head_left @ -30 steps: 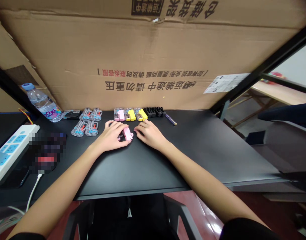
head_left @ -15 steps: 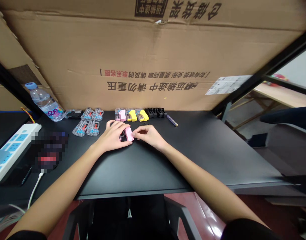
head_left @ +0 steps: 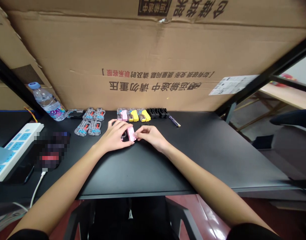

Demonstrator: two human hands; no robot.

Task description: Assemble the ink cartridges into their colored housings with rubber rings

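A small pink plastic piece [head_left: 131,133] stands on the black tabletop between my hands. My left hand [head_left: 115,136] is closed round it, fingers on its far end and thumb on its near end. A dark curved part shows under the left palm, mostly hidden. My right hand [head_left: 153,137] is pinched against the right face of the pink piece; whether something tiny sits between its fingertips cannot be made out. Behind the hands lie a similar pink piece [head_left: 124,115] and two yellow pieces [head_left: 134,115], each with a clear and grey part.
Several clear plastic parts with red bits [head_left: 94,128] lie left of my hands. Black clip-like parts [head_left: 156,113] and a thin purple stick [head_left: 174,121] are at the back. A bottle [head_left: 51,105], a white power strip [head_left: 16,146] and a cardboard wall [head_left: 142,50] surround the work area.
The whole view has shifted slightly, so things appear a little further right. Both hands keep nearly the same grip, with the right fingertips still at the pink piece.
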